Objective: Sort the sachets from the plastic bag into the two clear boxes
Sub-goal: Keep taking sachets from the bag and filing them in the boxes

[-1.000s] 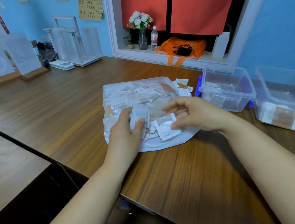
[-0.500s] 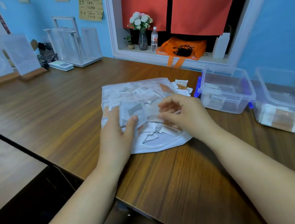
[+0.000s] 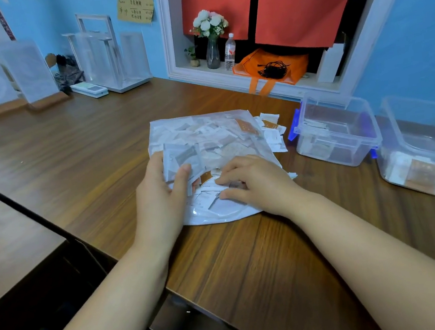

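Right hand (image 3: 254,185) has slid inward across the plastic bag (image 3: 216,215) on the table (image 3: 250,269) — its curled fingers rake loose sachets (image 3: 211,192), hold unclear. Left hand (image 3: 160,198) clamps a small stack (image 3: 183,159); a loose pinch could spill it, mixing kinds.

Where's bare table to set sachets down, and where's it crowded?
Free: the table left of the plastic bag, to the stands, and the near strip between the forearms. Crowded: loose sachets fill the gap between bag and nearer clear box; left hand, gripping sachets, and right hand cover the bag.
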`<state>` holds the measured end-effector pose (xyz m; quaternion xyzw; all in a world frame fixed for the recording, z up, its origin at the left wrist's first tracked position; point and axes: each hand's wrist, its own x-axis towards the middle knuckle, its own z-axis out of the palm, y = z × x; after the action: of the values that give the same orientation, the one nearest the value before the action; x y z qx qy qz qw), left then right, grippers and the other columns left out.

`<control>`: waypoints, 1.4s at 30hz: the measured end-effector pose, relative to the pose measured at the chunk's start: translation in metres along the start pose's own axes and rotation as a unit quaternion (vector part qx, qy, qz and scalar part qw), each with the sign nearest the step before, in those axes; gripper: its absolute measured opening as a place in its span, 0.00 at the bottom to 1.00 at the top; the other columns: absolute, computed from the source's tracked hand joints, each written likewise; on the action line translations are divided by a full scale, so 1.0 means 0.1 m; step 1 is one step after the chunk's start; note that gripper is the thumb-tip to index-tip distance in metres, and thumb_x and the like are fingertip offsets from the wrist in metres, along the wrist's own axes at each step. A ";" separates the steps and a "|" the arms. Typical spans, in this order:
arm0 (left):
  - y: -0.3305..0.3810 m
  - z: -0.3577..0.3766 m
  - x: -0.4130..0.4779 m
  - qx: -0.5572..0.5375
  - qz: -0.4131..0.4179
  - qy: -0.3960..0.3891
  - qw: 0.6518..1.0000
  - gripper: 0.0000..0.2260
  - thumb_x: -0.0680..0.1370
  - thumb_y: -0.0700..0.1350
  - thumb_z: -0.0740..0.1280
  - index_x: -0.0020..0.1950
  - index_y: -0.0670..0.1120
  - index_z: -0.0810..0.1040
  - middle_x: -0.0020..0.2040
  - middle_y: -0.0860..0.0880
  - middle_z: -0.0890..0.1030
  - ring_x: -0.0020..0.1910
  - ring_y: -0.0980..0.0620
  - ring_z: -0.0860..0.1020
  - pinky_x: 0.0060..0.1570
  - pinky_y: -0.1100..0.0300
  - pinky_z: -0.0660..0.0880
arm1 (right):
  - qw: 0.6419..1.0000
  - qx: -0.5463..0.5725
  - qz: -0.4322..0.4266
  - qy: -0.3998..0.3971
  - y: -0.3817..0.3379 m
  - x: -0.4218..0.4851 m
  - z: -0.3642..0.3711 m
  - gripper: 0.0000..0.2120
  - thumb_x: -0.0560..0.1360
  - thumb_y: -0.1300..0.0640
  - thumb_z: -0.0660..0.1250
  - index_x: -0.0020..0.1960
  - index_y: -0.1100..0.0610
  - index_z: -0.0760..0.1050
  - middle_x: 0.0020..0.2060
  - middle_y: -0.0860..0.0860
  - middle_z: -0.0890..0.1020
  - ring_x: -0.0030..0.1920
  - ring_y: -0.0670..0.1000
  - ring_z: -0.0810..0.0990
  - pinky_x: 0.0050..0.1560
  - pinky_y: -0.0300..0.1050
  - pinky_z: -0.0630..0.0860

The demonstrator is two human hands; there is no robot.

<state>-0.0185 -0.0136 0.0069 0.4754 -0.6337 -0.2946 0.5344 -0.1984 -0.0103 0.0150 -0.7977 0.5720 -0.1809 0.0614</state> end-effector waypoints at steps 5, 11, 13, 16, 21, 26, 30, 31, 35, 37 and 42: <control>0.02 0.00 -0.01 -0.008 0.001 0.003 1.000 0.03 0.78 0.46 0.64 0.51 0.51 0.74 0.42 0.59 0.79 0.43 0.59 0.79 0.45 0.59 0.75 | 0.996 -0.034 -0.055 0.057 0.02 0.02 0.07 0.11 0.76 0.49 0.66 0.51 0.53 0.83 0.51 0.46 0.81 0.51 0.52 0.75 0.46 0.43 0.68; 0.04 -0.01 -0.03 -0.022 0.005 -0.004 1.000 0.06 0.78 0.46 0.64 0.54 0.53 0.73 0.46 0.60 0.79 0.46 0.59 0.80 0.44 0.66 0.74 | 0.967 -0.123 -0.156 0.161 0.04 0.01 0.10 0.10 0.75 0.53 0.64 0.40 0.55 0.82 0.38 0.48 0.83 0.36 0.53 0.79 0.35 0.44 0.76; 0.05 -0.01 -0.04 -0.028 0.007 -0.003 1.000 0.07 0.78 0.46 0.64 0.55 0.53 0.73 0.46 0.61 0.79 0.46 0.61 0.79 0.44 0.69 0.74 | 0.966 -0.112 -0.159 0.173 0.04 -0.01 0.08 0.08 0.75 0.54 0.65 0.41 0.55 0.81 0.37 0.49 0.82 0.36 0.52 0.79 0.35 0.43 0.75; 0.05 -0.02 -0.05 -0.034 0.015 0.008 0.999 0.06 0.79 0.45 0.64 0.55 0.52 0.73 0.45 0.62 0.78 0.44 0.66 0.77 0.41 0.74 0.71 | 0.976 -0.061 -0.128 0.163 0.00 -0.08 -0.04 0.11 0.76 0.51 0.63 0.44 0.55 0.81 0.39 0.48 0.82 0.40 0.50 0.80 0.40 0.42 0.74; 0.07 -0.02 -0.04 -0.044 0.020 -0.003 0.999 0.07 0.79 0.45 0.64 0.55 0.54 0.72 0.48 0.61 0.79 0.47 0.66 0.77 0.42 0.76 0.70 | 0.988 0.114 0.030 0.101 -0.08 -0.23 -0.38 0.04 0.77 0.56 0.64 0.46 0.50 0.78 0.38 0.41 0.79 0.39 0.40 0.75 0.42 0.32 0.70; 0.24 0.07 0.03 -0.046 0.036 -0.057 0.997 0.05 0.80 0.44 0.62 0.55 0.52 0.72 0.49 0.57 0.78 0.48 0.62 0.76 0.47 0.72 0.70 | 0.952 0.240 0.145 0.126 -0.05 -0.41 -0.60 0.07 0.79 0.57 0.61 0.44 0.52 0.75 0.30 0.48 0.78 0.28 0.42 0.74 0.32 0.33 0.72; 0.45 0.39 0.12 -0.164 -0.069 -0.152 0.972 0.04 0.79 0.48 0.61 0.50 0.56 0.73 0.48 0.53 0.81 0.47 0.61 0.80 0.53 0.63 0.76 | 0.907 0.327 0.220 0.148 0.07 -0.57 -0.66 0.08 0.80 0.56 0.59 0.45 0.54 0.74 0.26 0.49 0.78 0.26 0.48 0.73 0.33 0.40 0.72; 0.52 0.50 0.13 -0.188 -0.102 -0.177 0.961 0.05 0.79 0.47 0.60 0.50 0.56 0.74 0.51 0.51 0.82 0.49 0.53 0.81 0.55 0.52 0.77 | 0.897 0.341 0.232 0.156 0.10 -0.62 -0.67 0.08 0.80 0.56 0.59 0.44 0.53 0.74 0.25 0.49 0.78 0.25 0.48 0.72 0.33 0.40 0.71; 0.85 0.93 -0.01 -0.249 -0.182 -0.281 0.909 0.08 0.82 0.43 0.55 0.56 0.50 0.72 0.54 0.42 0.80 0.48 0.43 0.82 0.45 0.48 0.81 | 0.850 0.401 0.270 0.209 0.23 -0.85 -0.74 0.08 0.80 0.60 0.59 0.43 0.56 0.72 0.22 0.51 0.75 0.23 0.47 0.72 0.28 0.38 0.72; 0.95 1.14 -0.12 -0.256 -0.181 -0.322 0.893 0.10 0.81 0.46 0.56 0.59 0.48 0.72 0.55 0.42 0.80 0.49 0.44 0.82 0.44 0.50 0.81 | 0.838 0.405 0.288 0.226 0.30 -1.00 -0.79 0.08 0.80 0.60 0.60 0.43 0.56 0.72 0.22 0.51 0.75 0.23 0.48 0.73 0.29 0.38 0.73; 1.09 1.49 -0.31 -0.249 -0.138 -0.424 0.860 0.16 0.80 0.58 0.58 0.60 0.49 0.73 0.53 0.47 0.82 0.50 0.50 0.82 0.50 0.52 0.80 | 0.832 0.355 0.336 0.261 0.52 -1.40 -0.86 0.07 0.80 0.57 0.60 0.44 0.56 0.73 0.23 0.51 0.76 0.26 0.50 0.75 0.31 0.41 0.75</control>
<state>-0.1932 0.0352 0.0523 0.2388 -0.6324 -0.6862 0.2686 -0.3145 0.1130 0.0484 -0.4027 0.6960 -0.5410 0.2463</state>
